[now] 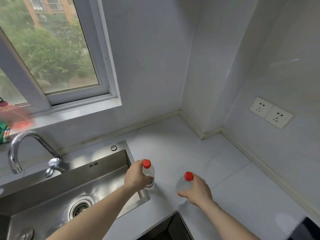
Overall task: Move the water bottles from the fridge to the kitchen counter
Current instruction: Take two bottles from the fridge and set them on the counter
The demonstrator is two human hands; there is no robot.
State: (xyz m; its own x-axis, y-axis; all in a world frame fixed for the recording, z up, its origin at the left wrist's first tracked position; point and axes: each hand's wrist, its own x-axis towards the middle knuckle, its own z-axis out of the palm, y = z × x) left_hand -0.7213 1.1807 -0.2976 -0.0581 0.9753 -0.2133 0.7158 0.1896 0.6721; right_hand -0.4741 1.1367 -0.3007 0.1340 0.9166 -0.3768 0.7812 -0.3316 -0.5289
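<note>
Currently both hands are gripping one water bottle each over the kitchen counter, a pale grey surface running into the wall corner.

L side: the left hand is wrapping its fingers round the left bottle, approx. at the shoulder and body. This bottle is clear w/ a red cap and a red/green label near its base. It is standing roughly upright, its base at the counter surface just beside the right rim of the sink. Whether the base is fully touching the counter cannot be told.

R side: the right hand is curling round the right bottle, thumb reaching across the front below the body. This bottle is also clear w/ a red cap. It is tilting, cap leaning toward the right, and appears to be held slightly above the counter; contact cannot be confirmed. The two bottles are near each other but apart.

Surroundings: the stainless sink is sitting left of the bottles, w/ a round drain and a chrome faucet behind it. A window is showing trees and a building above the sink. A double wall socket is mounted on the right wall. Blurred red and green items are lying on the window sill at far left.
</note>
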